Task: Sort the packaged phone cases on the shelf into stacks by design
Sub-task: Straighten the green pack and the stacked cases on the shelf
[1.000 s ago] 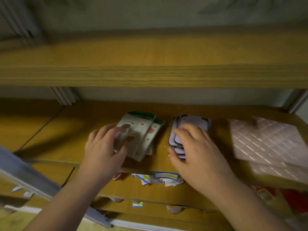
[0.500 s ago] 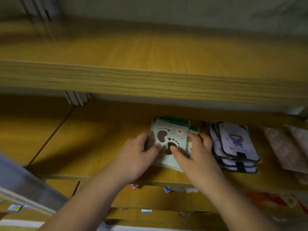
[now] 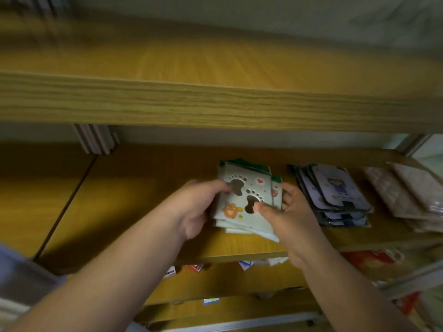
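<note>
On the shelf (image 3: 143, 212), mid-depth, lies the footprint stack (image 3: 242, 200) of cases. Left hand (image 3: 194, 207) grips its left edge, thumb on top; right hand (image 3: 285, 214) grips its right edge, thumb on the top case. Just right sits the purple stack (image 3: 335, 195), then pink packs (image 3: 407, 192) at far right.

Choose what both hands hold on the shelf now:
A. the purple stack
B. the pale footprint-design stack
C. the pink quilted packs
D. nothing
B: the left hand and the right hand grip the two sides of the footprint-design stack.
</note>
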The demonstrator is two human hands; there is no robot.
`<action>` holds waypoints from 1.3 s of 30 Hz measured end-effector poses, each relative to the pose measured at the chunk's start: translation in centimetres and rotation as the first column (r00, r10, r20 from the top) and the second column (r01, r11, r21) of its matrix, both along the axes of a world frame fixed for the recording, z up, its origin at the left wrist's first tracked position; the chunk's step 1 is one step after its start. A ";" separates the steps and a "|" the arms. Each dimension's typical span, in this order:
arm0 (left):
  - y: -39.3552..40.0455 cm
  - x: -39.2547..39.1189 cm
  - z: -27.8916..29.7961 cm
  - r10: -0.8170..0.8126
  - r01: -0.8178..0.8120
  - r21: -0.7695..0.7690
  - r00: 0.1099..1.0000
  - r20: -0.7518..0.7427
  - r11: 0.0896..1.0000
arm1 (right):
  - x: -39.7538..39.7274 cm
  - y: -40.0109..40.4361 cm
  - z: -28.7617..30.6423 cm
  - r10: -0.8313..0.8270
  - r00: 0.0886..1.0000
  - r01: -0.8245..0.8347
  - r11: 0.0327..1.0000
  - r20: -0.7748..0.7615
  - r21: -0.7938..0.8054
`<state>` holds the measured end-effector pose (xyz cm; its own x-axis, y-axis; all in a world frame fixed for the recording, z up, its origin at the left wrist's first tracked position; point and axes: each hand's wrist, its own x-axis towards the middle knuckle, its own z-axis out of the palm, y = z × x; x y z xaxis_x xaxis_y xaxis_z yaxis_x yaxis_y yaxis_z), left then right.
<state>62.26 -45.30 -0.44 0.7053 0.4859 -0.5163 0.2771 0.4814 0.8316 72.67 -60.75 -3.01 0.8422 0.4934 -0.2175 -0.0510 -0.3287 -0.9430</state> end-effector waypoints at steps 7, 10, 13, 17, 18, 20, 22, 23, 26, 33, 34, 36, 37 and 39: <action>0.2 -0.2 0.7 -0.150 0.154 0.155 0.988 -0.034 0.976 | -1.5 0.2 0.1 0.060 0.980 -0.035 0.991 -0.192 0.129; 0.6 -1.4 0.5 -0.119 0.107 0.221 0.992 0.044 0.969 | -1.4 0.9 -0.2 0.033 0.976 -0.006 0.992 -0.215 0.125; 0.5 -2.5 0.1 -0.139 0.089 0.354 0.983 0.119 0.931 | -1.8 1.6 0.5 0.075 0.979 -0.048 0.988 -0.189 0.144; 1.0 -3.6 -0.3 -0.191 0.054 0.634 0.970 0.149 0.771 | -2.7 2.1 1.3 0.103 0.986 -0.135 0.953 0.131 0.272; 1.2 -3.9 -0.3 -0.224 0.061 0.694 0.963 0.147 0.718 | -2.8 2.2 1.2 0.125 0.971 -0.182 0.940 0.205 0.289; 1.5 -4.3 -0.7 -0.285 0.085 0.757 0.949 0.137 0.647 | -2.8 2.1 0.5 0.191 0.934 -0.282 0.912 0.300 0.298; 1.5 -4.5 -1.5 -0.324 0.111 0.750 0.935 0.144 0.652 | -2.5 2.0 -0.5 0.247 0.901 -0.353 0.896 0.357 0.269; 1.3 -4.6 -1.8 -0.334 0.119 0.741 0.931 0.148 0.660 | -2.4 2.0 -0.8 0.271 0.886 -0.376 0.894 0.376 0.242; 0.9 -4.7 -2.5 -0.326 0.111 0.737 0.933 0.155 0.667 | -2.5 2.1 -1.1 0.292 0.849 -0.396 0.903 0.441 0.165; 1.4 -4.3 -1.6 -0.287 -0.026 0.713 0.905 0.316 0.701 | -2.1 1.9 -1.4 0.267 0.855 -0.378 0.908 0.445 0.181; 1.2 -4.3 -1.8 -0.278 -0.040 0.711 0.904 0.325 0.702 | -2.2 1.8 -1.4 0.274 0.862 -0.385 0.902 0.427 0.197; 0.8 -4.4 -2.1 -0.276 -0.066 0.709 0.892 0.357 0.703 | -2.4 1.7 -1.3 0.280 0.871 -0.392 0.891 0.405 0.228; 0.6 -4.5 -2.2 -0.273 -0.083 0.694 0.880 0.387 0.715 | -2.5 1.6 -1.3 0.279 0.878 -0.389 0.889 0.388 0.242; 0.2 -4.8 -2.2 -0.235 -0.121 0.612 0.852 0.468 0.782 | -2.6 1.4 -1.4 0.267 0.900 -0.369 0.887 0.344 0.277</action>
